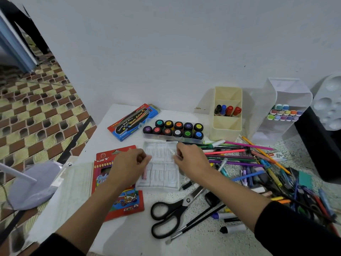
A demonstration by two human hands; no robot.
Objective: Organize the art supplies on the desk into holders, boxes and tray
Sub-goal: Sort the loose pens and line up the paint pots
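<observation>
Eleven paint pots (pixel 177 133), four upright markers (pixel 229 110)

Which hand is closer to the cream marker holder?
Right. The right hand is below-left of the cream marker holder; the left hand is farther left, by the red pencil box.

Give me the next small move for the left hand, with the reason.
Probably lay the pink stick that the left hand holds into the near-left slot of the clear tray: it hangs over that slot, which looks empty, while the right hand pinches a white piece farther back.
</observation>
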